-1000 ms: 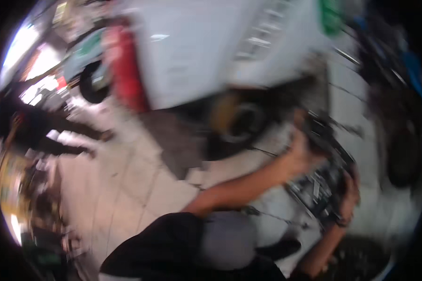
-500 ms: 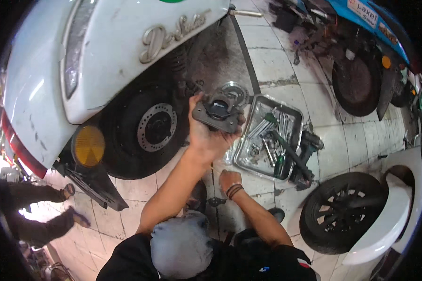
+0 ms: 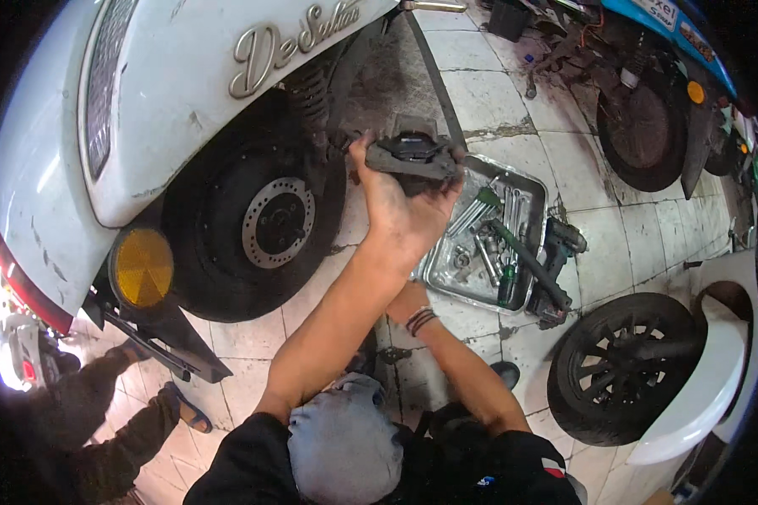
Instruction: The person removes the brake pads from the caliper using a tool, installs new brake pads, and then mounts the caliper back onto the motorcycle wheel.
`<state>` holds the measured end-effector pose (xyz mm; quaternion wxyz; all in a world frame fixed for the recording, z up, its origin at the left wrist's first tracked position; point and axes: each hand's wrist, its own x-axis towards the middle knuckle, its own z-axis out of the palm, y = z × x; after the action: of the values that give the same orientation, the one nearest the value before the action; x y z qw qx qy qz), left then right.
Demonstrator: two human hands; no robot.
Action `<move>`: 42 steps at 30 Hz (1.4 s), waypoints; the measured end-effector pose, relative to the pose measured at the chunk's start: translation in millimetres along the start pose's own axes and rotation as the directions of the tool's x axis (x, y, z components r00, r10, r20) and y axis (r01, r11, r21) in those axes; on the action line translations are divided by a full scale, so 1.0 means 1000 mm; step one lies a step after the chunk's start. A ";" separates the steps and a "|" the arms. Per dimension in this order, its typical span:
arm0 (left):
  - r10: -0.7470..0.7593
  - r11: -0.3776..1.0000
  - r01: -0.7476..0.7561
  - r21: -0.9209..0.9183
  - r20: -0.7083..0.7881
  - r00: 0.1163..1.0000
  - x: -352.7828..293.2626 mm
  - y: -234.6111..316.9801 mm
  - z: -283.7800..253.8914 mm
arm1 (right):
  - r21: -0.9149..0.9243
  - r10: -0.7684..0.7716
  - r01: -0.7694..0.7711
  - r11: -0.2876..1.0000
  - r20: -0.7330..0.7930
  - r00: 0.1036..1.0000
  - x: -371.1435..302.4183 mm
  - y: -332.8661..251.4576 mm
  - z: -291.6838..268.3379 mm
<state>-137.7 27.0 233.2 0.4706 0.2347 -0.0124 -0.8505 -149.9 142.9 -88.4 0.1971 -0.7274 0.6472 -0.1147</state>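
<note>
My left hand [image 3: 404, 202] holds up a dark metal brake caliper [image 3: 414, 156] from below, fingers and thumb closed around its sides. The caliper is held in the air beside the rear wheel [image 3: 219, 210] of a white scooter, whose silver brake disc [image 3: 278, 222] shows on the hub. My right hand [image 3: 408, 301] is lower down, partly behind my left forearm; its fingers are hidden, and whether it holds anything does not show. Dark bands circle the right wrist.
Right of my hands lies a metal tray [image 3: 446, 290] of wrenches, sockets and screwdrivers, with a cordless power tool [image 3: 568, 240] beside it. A scooter wheel [image 3: 619, 366] is at the right. Another person's sandalled feet [image 3: 189, 408] are at the lower left; a blue motorbike [image 3: 657, 25] stands far right.
My left hand has moved slightly up and right, and the caliper has tilted so its flat side shows less. My right hand has moved up behind the left forearm. The whole view has shifted.
</note>
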 end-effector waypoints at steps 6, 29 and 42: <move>-0.018 1.000 0.018 -0.019 0.037 0.999 0.003 -0.002 -0.007 | 0.818 0.267 -0.106 0.565 -0.060 0.962 -0.022 0.025 -0.185; 0.001 0.997 -0.004 0.075 0.041 0.999 -0.003 -0.002 -0.019 | 0.660 0.257 0.221 0.718 -0.547 0.797 -0.002 -0.054 -0.338; 0.214 0.973 -0.228 0.029 0.251 0.944 -0.024 -0.010 -0.020 | 0.821 0.406 0.399 0.409 -0.556 0.726 -0.005 -0.053 -0.305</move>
<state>-126.9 55.8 221.9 0.5509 0.1379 -0.1215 -0.8141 -231.2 110.4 208.3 0.3043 -0.3967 0.4998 -0.7072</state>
